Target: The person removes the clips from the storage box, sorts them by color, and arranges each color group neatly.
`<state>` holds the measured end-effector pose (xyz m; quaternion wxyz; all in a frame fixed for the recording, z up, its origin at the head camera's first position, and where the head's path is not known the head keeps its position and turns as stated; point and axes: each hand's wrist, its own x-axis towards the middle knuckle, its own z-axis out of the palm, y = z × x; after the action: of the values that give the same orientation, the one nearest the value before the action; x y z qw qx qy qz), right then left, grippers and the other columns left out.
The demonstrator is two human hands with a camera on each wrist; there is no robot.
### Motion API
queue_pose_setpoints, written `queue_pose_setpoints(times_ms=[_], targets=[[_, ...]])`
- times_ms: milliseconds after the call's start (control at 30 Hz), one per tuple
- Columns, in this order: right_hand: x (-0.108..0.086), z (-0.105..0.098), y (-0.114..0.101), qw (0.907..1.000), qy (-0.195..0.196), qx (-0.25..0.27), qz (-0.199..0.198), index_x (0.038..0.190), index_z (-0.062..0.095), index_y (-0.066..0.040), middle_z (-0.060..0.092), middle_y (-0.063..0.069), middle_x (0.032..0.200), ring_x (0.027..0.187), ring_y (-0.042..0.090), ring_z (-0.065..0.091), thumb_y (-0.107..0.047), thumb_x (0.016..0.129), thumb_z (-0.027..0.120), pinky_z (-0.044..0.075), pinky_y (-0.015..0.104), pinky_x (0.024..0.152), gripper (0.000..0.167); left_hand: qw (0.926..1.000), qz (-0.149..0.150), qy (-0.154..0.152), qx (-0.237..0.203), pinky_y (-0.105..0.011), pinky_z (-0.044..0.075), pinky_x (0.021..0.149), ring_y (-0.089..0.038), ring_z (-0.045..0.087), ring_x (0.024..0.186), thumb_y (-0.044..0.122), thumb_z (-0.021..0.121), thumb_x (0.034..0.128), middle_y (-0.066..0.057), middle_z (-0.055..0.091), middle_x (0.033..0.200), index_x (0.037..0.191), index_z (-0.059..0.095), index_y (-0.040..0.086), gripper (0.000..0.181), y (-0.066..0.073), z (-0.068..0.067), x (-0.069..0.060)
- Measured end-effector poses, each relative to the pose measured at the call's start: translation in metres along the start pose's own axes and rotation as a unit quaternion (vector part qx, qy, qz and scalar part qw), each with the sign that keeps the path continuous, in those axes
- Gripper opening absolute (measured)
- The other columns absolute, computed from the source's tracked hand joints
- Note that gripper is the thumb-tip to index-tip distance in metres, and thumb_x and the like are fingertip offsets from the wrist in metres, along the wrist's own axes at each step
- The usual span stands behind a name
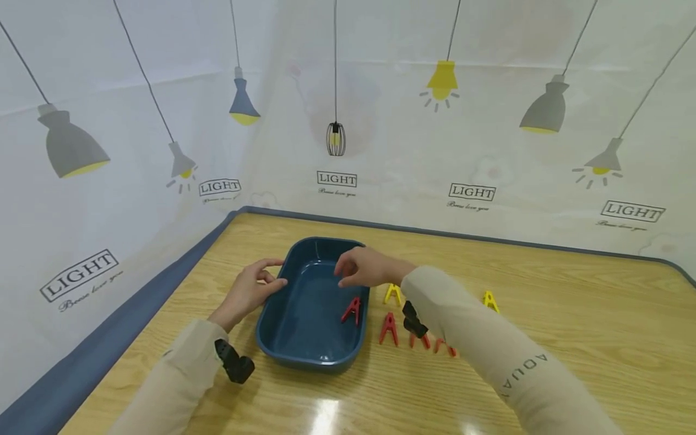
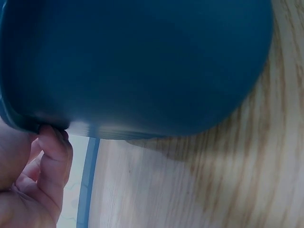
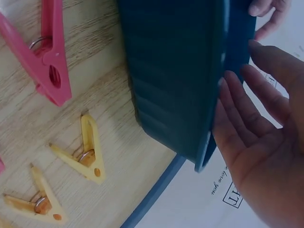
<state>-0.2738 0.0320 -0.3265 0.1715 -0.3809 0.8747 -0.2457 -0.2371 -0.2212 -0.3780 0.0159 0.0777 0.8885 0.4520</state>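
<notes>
A dark blue plastic basin [image 1: 312, 302] stands on the wooden table, with one red clothespin [image 1: 352, 309] inside near its right wall. My left hand [image 1: 250, 291] holds the basin's left rim, thumb at the edge and bent fingers against the outside; the left wrist view shows the fingers [image 2: 56, 152] touching under the rim. Over the basin's far right side is my right hand [image 1: 370, 267], its fingers loosely bent with nothing between them. In the right wrist view this hand [image 3: 266, 137] is beside the rim.
Right of the basin lie yellow clothespins [image 1: 393, 294] and red clothespins [image 1: 389, 329], some partly hidden by my right sleeve. Another yellow clothespin [image 1: 491, 301] lies beyond that forearm. A white printed curtain [image 1: 402, 157] hangs behind the table's blue edge.
</notes>
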Motion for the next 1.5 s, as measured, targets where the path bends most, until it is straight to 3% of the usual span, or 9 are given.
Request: queue_pose_setpoints(times_ms=[333, 600, 867, 1133, 1267, 1500], targets=[[0.021, 0.015, -0.006, 0.9937, -0.059, -0.081, 0.05, 0.101, 0.062, -0.005, 0.06, 0.006, 0.091, 0.082, 0.015, 0.056, -0.012, 0.077, 0.069, 0.045, 0.024, 0.068, 0.026, 1.0, -0.006, -0.001, -0.004, -0.027, 0.04, 0.046, -0.014, 0.045, 0.047, 0.014, 0.06, 0.0851, -0.007, 0.057, 0.071, 0.125, 0.047, 0.006, 0.042, 0.0, 0.0, 0.001], [0.028, 0.022, -0.014, 0.9776, -0.114, -0.13, 0.119, 0.094, 0.063, -0.011, 0.056, -0.002, 0.086, 0.076, 0.01, 0.052, -0.011, 0.072, 0.074, 0.044, 0.022, 0.066, 0.025, 0.9999, -0.008, -0.001, -0.007, -0.027, 0.04, 0.047, -0.015, 0.045, 0.049, 0.014, 0.059, 0.0852, -0.007, 0.057, 0.071, 0.125, 0.047, 0.006, 0.042, 0.0, 0.0, 0.001], [0.031, 0.025, -0.018, 0.9643, -0.147, -0.155, 0.157, 0.085, 0.064, -0.015, 0.056, -0.005, 0.082, 0.074, 0.009, 0.052, -0.009, 0.07, 0.074, 0.044, 0.021, 0.061, 0.02, 1.0, 0.001, 0.0, -0.01, -0.027, 0.039, 0.046, -0.014, 0.044, 0.048, 0.014, 0.059, 0.0852, -0.007, 0.057, 0.07, 0.124, 0.047, 0.004, 0.042, -0.001, 0.0, 0.001], [0.033, 0.031, -0.016, 0.9783, -0.142, -0.107, 0.107, 0.071, 0.066, -0.01, 0.058, -0.005, 0.066, 0.059, 0.005, 0.05, -0.003, 0.072, 0.07, 0.042, 0.018, 0.054, 0.009, 1.0, 0.007, -0.004, -0.004, -0.028, 0.038, 0.044, -0.014, 0.042, 0.045, 0.016, 0.059, 0.0856, -0.008, 0.056, 0.072, 0.126, 0.046, 0.005, 0.043, -0.003, 0.0, -0.001], [0.036, 0.035, -0.013, 0.9849, -0.121, -0.09, 0.084, 0.074, 0.067, -0.009, 0.059, -0.004, 0.067, 0.059, 0.005, 0.051, -0.006, 0.074, 0.07, 0.042, 0.018, 0.055, 0.005, 1.0, 0.002, -0.003, -0.007, -0.027, 0.039, 0.045, -0.013, 0.043, 0.046, 0.016, 0.059, 0.0854, -0.008, 0.056, 0.071, 0.125, 0.047, 0.005, 0.043, -0.002, 0.0, -0.001], [0.041, 0.042, -0.011, 0.9921, -0.072, -0.065, 0.08, 0.082, 0.065, -0.009, 0.06, -0.001, 0.078, 0.069, 0.009, 0.054, -0.006, 0.074, 0.071, 0.045, 0.021, 0.061, 0.011, 1.0, 0.002, 0.0, -0.006, -0.028, 0.038, 0.044, -0.013, 0.043, 0.046, 0.016, 0.06, 0.085, -0.007, 0.056, 0.071, 0.125, 0.047, 0.004, 0.043, -0.002, 0.0, 0.0]])
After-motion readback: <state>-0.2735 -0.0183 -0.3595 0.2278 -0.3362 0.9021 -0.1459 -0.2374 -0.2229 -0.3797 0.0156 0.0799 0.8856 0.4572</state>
